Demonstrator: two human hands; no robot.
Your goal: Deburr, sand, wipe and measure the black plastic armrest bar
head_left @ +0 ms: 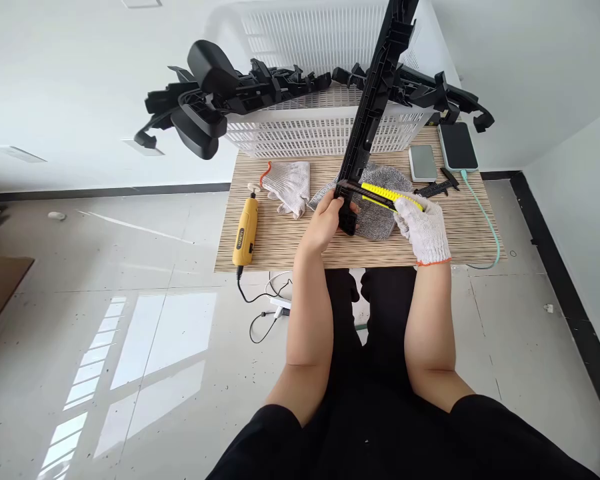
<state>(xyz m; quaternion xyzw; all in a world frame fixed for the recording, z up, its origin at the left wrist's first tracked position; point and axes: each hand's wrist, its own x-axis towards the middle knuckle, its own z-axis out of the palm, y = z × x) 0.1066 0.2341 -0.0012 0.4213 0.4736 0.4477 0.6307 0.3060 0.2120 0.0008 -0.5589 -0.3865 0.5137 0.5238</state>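
Observation:
My bare left hand [325,223] grips the near end of a long black plastic trim piece [367,127], which slants up and away over the basket. In a white knit glove with an orange cuff, my right hand [425,223] is wrapped round a yellow and black utility knife [393,195]. The knife's front end points left and meets the trim piece just above my left fingers; whether the blade touches it I cannot make out. Beneath both lies a grey cloth [383,217] on the wooden table [290,250].
Behind stands a white plastic basket [300,133] with several black plastic parts [215,100] across it, overhanging its sides. A yellow rotary tool [246,230] and a white glove [293,183] lie left. Right are a grey box [423,163], a phone-like device [459,147] and its green cable [485,217].

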